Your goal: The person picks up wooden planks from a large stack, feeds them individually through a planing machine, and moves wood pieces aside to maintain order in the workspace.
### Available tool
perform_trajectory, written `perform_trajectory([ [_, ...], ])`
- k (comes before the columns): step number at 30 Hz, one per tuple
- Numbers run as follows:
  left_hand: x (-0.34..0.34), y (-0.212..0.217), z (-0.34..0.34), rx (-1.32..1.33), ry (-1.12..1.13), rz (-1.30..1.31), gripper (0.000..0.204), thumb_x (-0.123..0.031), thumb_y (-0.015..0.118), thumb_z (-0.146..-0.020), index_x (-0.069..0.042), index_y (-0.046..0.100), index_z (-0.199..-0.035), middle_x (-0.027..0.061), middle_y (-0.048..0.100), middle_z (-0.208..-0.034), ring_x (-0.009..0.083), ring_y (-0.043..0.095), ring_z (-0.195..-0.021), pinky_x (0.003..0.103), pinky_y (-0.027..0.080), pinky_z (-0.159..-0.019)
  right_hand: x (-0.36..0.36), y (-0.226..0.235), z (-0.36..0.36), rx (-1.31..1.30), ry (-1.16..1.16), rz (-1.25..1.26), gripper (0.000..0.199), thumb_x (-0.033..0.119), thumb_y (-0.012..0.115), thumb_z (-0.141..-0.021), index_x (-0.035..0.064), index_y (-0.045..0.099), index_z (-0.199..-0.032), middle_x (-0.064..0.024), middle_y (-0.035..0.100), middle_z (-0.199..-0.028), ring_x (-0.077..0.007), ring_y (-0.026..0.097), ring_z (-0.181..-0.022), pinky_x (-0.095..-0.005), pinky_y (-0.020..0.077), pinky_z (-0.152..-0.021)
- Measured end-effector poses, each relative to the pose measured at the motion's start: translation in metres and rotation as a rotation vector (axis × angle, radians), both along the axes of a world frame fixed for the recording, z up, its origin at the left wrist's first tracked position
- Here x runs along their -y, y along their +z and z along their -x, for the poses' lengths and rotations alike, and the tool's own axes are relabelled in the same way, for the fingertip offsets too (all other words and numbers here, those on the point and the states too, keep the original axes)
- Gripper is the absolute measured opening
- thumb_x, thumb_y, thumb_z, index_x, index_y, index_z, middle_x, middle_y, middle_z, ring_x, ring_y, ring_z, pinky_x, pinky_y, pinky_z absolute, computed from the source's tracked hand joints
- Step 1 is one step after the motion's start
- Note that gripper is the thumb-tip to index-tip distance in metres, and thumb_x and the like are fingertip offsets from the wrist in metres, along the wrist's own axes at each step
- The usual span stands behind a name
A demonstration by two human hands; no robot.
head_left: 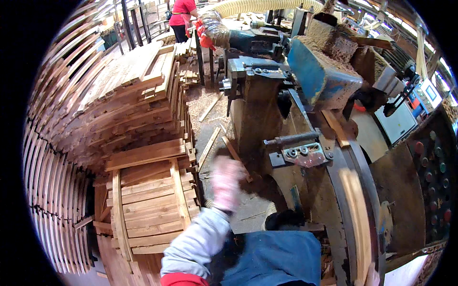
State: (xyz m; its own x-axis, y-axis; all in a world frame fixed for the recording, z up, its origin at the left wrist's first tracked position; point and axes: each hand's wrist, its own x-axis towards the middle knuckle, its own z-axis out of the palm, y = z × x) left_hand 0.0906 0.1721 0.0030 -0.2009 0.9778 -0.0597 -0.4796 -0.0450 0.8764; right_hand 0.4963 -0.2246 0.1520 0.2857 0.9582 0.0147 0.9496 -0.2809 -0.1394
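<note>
My left hand (pixel 226 183), in a pale pinkish glove, is smeared by motion over the floor between the wood stack and the machine. No held thing can be made out in it, and its fingers cannot be told apart. At the lower right edge, a sliver of my right hand (pixel 373 277) shows beside the near end of a long wooden board (pixel 355 214). Its fingers are mostly hidden. The board, blurred, lies lengthwise along the machine's dark metal bed (pixel 336 190). Farther along that bed, a shorter piece of wood (pixel 336 127) runs under the blue, sawdust-covered hood (pixel 315 76).
To my left stands a tall stack of planks (pixel 152 200). Loose wood strips (pixel 209 148) lie on the floor near the machine's base. A button panel (pixel 431 176) is at the right. At the back, a person in red (pixel 182 14) stands near a ribbed hose (pixel 262 6).
</note>
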Motion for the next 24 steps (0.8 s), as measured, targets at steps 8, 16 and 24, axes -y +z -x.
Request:
perform_trajectory([
  [8, -0.113, -0.138, 0.29, -0.237, 0.954, 0.812, 0.082, -0.048, 0.073, -0.087, 0.008, 0.046, -0.14, 0.0231, 0.054, -0.14, 0.035, 0.057, -0.12, 0.041, 0.045, -0.105, -0.092, -0.031, -0.008, -0.275, -0.237, -0.481, 0.065, 0.012, 0.062, -0.098, -0.0043, 0.033, -0.153, -0.0209, 0.036, -0.158, -0.0304, 0.04, -0.143, -0.0384, 0.0301, -0.118],
  [16, -0.105, -0.189, 0.374, 0.156, 0.851, 0.49, 0.068, -0.05, 0.071, -0.089, 0.002, 0.058, -0.132, 0.0098, 0.065, -0.12, 0.0264, 0.063, -0.097, 0.046, 0.057, -0.082, -0.299, -0.04, -0.013, -0.417, 0.053, -0.624, 0.07, 0.0, 0.05, -0.092, 0.0024, 0.026, -0.158, -0.0126, 0.031, -0.162, -0.0244, 0.036, -0.145, -0.0358, 0.0316, -0.115],
  [24, -0.008, -0.116, 0.252, 0.155, 0.567, 0.39, 0.043, -0.03, 0.078, -0.088, -0.005, 0.061, -0.119, 0.0057, 0.067, -0.107, 0.0198, 0.065, -0.095, 0.035, 0.055, -0.081, -0.182, -0.038, 0.012, -0.224, -0.02, -0.308, 0.065, 0.004, 0.054, -0.094, 0.0014, 0.032, -0.155, -0.0176, 0.041, -0.154, -0.0282, 0.043, -0.138, -0.0376, 0.0329, -0.114],
])
